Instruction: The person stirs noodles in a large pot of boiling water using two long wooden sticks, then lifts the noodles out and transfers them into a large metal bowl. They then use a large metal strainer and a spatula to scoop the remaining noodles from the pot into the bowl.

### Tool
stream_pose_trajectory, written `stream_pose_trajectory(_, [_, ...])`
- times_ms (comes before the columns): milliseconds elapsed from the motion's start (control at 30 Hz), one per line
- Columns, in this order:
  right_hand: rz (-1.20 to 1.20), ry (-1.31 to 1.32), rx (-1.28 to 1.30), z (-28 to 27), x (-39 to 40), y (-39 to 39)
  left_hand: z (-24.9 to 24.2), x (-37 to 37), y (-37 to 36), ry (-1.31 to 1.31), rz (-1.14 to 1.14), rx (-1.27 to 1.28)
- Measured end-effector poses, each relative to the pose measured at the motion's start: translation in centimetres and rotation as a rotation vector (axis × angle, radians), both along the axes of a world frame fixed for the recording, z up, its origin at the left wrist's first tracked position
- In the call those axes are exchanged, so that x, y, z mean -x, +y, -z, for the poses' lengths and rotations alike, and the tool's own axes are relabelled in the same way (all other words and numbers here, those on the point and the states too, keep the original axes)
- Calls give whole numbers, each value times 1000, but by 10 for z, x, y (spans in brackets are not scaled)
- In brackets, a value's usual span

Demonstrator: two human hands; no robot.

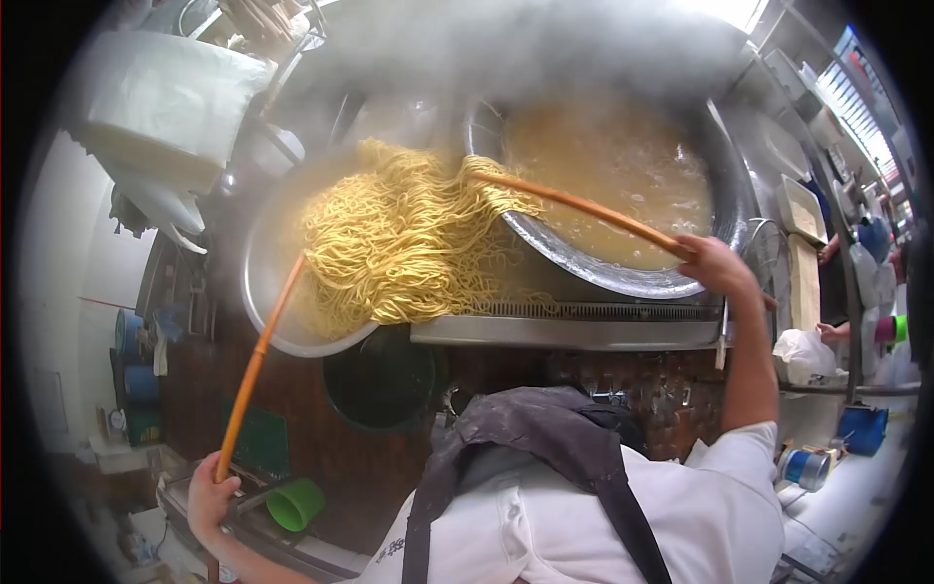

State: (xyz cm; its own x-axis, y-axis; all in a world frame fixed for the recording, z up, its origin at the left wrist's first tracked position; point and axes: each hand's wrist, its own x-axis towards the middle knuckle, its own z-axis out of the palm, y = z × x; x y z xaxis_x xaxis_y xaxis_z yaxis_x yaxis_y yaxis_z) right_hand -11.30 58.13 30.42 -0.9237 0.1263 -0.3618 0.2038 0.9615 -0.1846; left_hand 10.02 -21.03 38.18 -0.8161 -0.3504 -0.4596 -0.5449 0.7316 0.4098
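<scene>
**Yellow noodles (389,238) heaped between basin (251,292) and pot (623,279)**

Closest to me is the worker's white shirt (574,530), with a dark apron (530,419) over it. Down by the worker's side, the left hand (209,494) has its fingers wrapped round the lower end of a long wooden stick (255,360); the stick slants up until its tip meets the noodles at the basin. Near that hand sits a green bucket (295,504), and a dark tub (379,375) stands below the bench (574,334).

The right arm reaches farther out. The right hand (718,265) grips a second stick (593,207), fingers closed about it, and its far tip lies among the noodles at the pot's left rim.

The noodles spill from the basin across to the pot, some strands draped over its rim. Inside is cloudy, brownish liquid (613,175). Beyond, thick steam (584,58) hides the back. Off to the right, another person's hand (832,333) is beside a white plastic bag (806,357).
</scene>
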Motion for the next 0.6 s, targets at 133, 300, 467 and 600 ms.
stream_pose_trajectory(133, [45, 7, -65, -2, -21, 104, -7, 62, 114, 123, 194, -72])
stream_pose_trajectory(300, [117, -125, -80, 68, -5, 146, 103, 111, 217, -531, -53, -638])
stream_pose_trajectory(467, [34, -159, 131, 174, 12, 75, 266, 124, 323, -237, 45, -721])
stream_pose_trajectory(600, [-24, 16, 346, 209, -16, 14, 349, 178, 388, 94, -103, -946])
